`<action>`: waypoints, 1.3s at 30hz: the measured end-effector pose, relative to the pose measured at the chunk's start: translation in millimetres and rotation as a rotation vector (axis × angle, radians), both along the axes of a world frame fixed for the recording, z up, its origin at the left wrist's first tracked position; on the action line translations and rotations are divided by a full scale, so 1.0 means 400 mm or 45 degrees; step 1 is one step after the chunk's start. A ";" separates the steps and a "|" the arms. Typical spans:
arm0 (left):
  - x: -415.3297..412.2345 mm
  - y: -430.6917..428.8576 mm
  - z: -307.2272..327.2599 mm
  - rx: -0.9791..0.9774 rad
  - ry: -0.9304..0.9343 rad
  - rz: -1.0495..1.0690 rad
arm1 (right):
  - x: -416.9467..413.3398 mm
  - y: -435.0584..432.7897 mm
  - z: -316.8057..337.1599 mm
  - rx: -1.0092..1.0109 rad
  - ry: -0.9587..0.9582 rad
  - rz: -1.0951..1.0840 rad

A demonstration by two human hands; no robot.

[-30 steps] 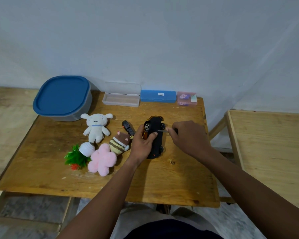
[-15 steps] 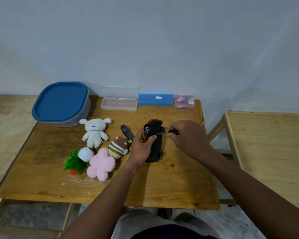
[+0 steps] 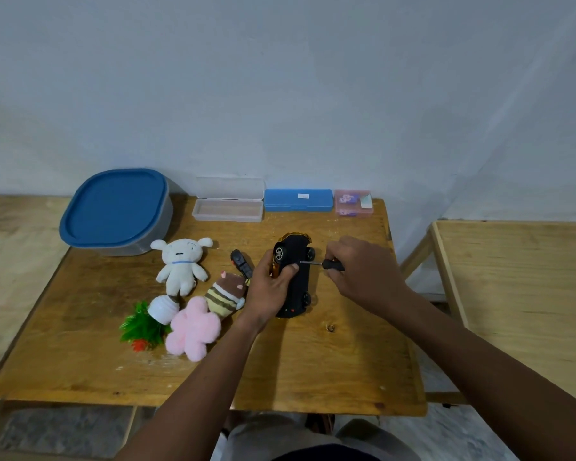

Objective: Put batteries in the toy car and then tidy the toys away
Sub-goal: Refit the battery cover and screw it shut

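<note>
On the table (image 3: 346, 367), left hand (image 3: 269, 291) half-hides upturned toy car (image 3: 296, 277).

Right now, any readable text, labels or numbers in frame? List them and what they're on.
None readable.
Blue case: small white sticker, print too small to read.
Pink box: purple shapes and a pale label inside, blurred, no legible text.
Toy car underside: no markings visible.

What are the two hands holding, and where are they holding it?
The left hand holds the upside-down toy car by its side, near the front wheel. The right hand holds a small screwdriver by its black handle, tip against the car's underside.
</note>
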State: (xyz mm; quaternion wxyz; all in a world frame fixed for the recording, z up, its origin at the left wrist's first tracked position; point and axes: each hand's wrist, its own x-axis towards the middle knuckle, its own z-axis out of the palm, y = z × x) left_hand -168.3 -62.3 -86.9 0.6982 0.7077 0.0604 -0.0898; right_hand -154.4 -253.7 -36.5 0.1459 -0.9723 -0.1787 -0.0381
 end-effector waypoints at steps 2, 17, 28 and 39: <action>0.004 0.004 0.005 0.016 -0.023 -0.004 | 0.003 0.001 -0.008 -0.059 -0.018 -0.008; 0.024 0.014 0.006 0.021 0.018 0.046 | 0.020 0.033 0.016 -0.002 -0.061 0.030; 0.040 0.027 0.002 0.080 0.021 0.018 | 0.034 0.038 -0.004 0.041 0.170 -0.017; 0.055 0.014 0.016 0.047 0.031 0.026 | 0.039 0.033 0.001 -0.123 -0.136 0.033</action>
